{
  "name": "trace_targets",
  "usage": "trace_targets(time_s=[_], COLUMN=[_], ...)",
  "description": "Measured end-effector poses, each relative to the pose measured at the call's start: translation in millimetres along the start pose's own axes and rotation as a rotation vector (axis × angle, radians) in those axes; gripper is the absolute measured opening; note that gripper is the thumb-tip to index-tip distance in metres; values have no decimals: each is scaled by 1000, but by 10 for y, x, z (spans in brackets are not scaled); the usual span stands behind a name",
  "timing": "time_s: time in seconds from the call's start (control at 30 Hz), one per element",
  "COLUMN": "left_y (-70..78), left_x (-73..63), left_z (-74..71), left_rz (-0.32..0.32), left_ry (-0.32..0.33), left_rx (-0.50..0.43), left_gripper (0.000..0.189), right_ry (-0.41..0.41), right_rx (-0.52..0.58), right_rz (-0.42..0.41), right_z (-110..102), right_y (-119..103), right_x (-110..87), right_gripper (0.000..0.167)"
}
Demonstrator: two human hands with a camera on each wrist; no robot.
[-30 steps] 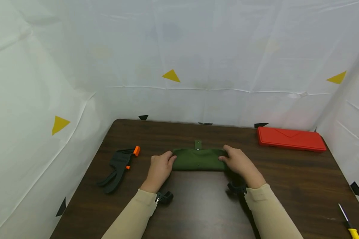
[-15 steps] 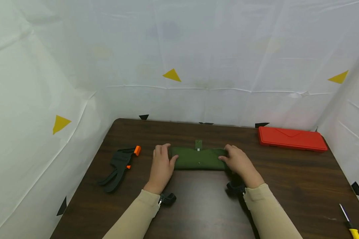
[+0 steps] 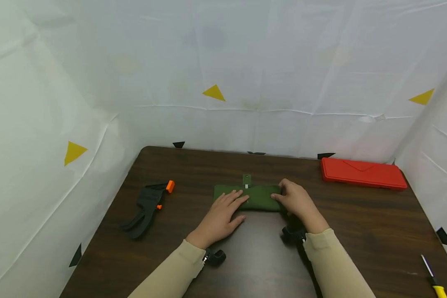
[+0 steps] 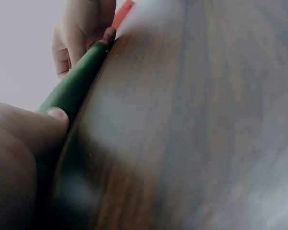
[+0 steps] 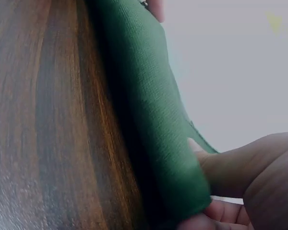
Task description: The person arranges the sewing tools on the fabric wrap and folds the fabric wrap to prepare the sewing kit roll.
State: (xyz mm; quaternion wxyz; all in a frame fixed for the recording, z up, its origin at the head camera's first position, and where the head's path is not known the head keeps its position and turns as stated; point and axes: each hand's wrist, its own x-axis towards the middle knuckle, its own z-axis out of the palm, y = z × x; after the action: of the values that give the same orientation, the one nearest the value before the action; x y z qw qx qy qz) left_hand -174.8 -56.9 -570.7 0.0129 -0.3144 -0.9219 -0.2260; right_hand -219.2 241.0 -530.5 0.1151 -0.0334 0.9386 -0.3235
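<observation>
A rolled or folded green fabric pouch lies across the middle of the table. Its short strap, bearing a snap, points toward the far side. My left hand rests on the pouch's left half with fingers extended near a small snap on the fabric; the thumb sticks out over the table. At the other end, my right hand pinches the pouch. Up close in the right wrist view, the right hand has its thumb on one side of the green roll and fingertips curled beneath its end.
A black clamp with orange tips lies on the left of the dark wooden table. A red case sits at the back right. Near the right edge is a screwdriver with a yellow handle. White sheeting surrounds the table.
My left hand has let go of the pouch's left end and moved right and nearer, its fingers now laid on the fabric. The right hand keeps its place.
</observation>
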Motion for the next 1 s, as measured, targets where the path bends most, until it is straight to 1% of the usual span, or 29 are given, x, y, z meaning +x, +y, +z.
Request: trace_targets(time_s=[0.1, 0.13, 0.2, 0.27, 0.3, 0.33, 0.37, 0.4, 0.43, 0.47, 0.5, 0.57, 0.6, 0.67, 0.7, 0.8, 0.9, 1.0], left_y=[11, 19, 36, 45, 40, 35, 28, 19, 8, 0, -8, -19, -24, -18, -15, 11, 46, 85], left_x=[41, 51, 68, 88, 101, 115, 132, 151, 166, 177, 186, 209, 226, 273, 307, 416, 472, 465], left_z=[32, 39, 44, 45, 46, 41, 35, 35, 38, 36, 39, 59, 76, 82, 85, 50, 19, 9], left_rz=[-10, -14, -24, -29, -31, -34, -36, -35, -35, -38, -41, -44, -46, -60, -66, -88, -112, -134], left_ry=[-5, -10, -25, -36, -40, -43, -42, -38, -33, -32, -31, -31, -33, -42, -44, -51, -40, -17], left_rx=[4, 2, -14, -26, -25, -26, -29, -23, -20, -16, -9, 15, 34, 61, 77, 103, 104, 80], left_gripper=[72, 73, 72, 71, 70, 69, 68, 67, 66, 65, 64, 62, 61, 59, 58, 55, 52, 50], right_ry=[37, 65, 148, 234, 263, 273, 259, 220, 163, 94, 19, -117, -159, -207, -220, -238, -290, -327], right_rx=[-25, -41, -50, -7, 37, 97, 171, 251, 340, 428, 513, 653, 709, 806, 841, 916, 931, 929], right_rz=[8, 4, -26, -82, -119, -161, -202, -239, -260, -265, -248, -172, -124, -40, -14, 7, 8, 29], right_z=[-19, -22, -29, -32, -29, -26, -19, -9, 10, 38, 75, 162, 207, 274, 291, 255, 189, 172], right_y=[29, 29, 6, -65, -119, -184, -251, -316, -378, -424, -452, -448, -419, -327, -278, -173, -143, -140], right_x=[-1, -11, -38, -63, -67, -63, -48, -26, 3, 39, 80, 168, 213, 304, 349, 460, 520, 533], right_gripper=[46, 46, 42, 30, 24, 19, 15, 14, 15, 18, 22, 30, 33, 38, 40, 49, 58, 61])
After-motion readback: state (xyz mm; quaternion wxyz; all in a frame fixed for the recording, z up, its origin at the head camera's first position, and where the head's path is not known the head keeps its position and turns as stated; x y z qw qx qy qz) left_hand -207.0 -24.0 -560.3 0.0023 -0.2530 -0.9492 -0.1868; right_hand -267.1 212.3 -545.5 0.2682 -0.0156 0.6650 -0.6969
